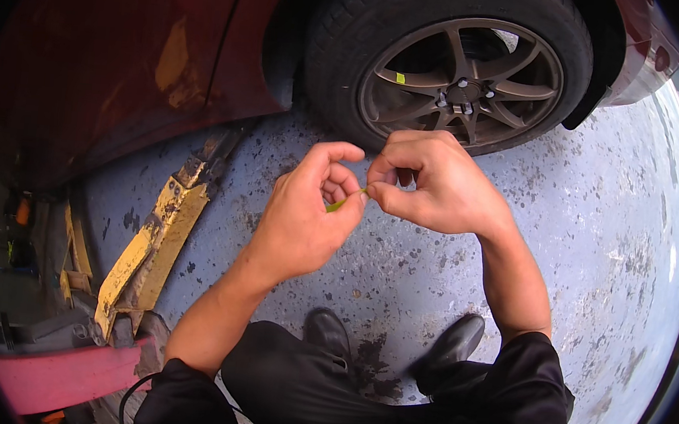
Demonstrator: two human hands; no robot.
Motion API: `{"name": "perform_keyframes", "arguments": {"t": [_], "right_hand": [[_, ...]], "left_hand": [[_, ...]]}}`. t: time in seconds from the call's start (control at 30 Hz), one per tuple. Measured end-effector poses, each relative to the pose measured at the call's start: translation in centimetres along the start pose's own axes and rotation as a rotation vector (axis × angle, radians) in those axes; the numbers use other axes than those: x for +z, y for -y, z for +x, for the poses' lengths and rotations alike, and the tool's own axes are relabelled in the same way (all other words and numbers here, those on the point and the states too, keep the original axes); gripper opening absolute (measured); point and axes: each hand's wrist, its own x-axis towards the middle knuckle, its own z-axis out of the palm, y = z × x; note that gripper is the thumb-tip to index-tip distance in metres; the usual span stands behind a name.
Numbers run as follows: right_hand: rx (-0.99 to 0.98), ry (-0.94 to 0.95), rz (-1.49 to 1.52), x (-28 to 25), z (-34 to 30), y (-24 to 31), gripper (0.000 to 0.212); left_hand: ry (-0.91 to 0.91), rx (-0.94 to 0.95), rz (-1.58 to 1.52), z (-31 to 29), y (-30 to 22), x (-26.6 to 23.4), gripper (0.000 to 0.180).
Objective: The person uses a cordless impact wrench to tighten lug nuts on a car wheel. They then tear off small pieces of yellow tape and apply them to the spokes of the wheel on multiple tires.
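Observation:
My left hand (304, 213) and my right hand (443, 185) meet in front of a car wheel (520, 90) with bronze spokes and a black tyre (338, 58). Between them is a thin yellow-green strip (335, 207), which looks like tape. The left thumb presses near the strip's right end, while the other left fingers curl loosely. Right thumb and forefinger pinch that same end. On one spoke sits a small yellow-green piece of tape (400, 78) of similar colour. Part of the strip is hidden behind my left thumb.
A dark red car body (126, 64) spans the top left. Beneath it, a worn yellow lift arm (157, 244) angles across the blue-grey stained floor (594, 258). A red beam (67, 374) lies lower left. My black shoes (457, 343) stand below the hands.

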Motion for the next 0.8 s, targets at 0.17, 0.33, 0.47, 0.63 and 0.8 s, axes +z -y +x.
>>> {"name": "perform_keyframes", "arguments": {"t": [0.17,0.33,0.47,0.63,0.8], "right_hand": [[-0.052,-0.077,-0.038,0.4,-0.3,0.2,0.009],[-0.099,-0.134,-0.098,0.7,-0.5,0.3,0.007],[-0.120,-0.183,-0.097,0.9,-0.5,0.6,0.008],[0.146,-0.257,0.116,2.2,-0.2,1.4,0.012],[0.407,-0.503,0.590,2.3,1.3,-5.1,0.014]], "left_hand": [[-0.039,-0.012,-0.032,0.2,1.0,0.0,0.018],[-0.041,0.058,-0.046,0.3,1.0,0.0,0.013],[-0.052,0.183,0.075,0.3,0.9,-0.4,0.011],[-0.182,0.393,0.289,0.4,0.7,-0.1,0.009],[-0.345,0.565,0.257,0.9,0.4,0.1,0.008]]}}
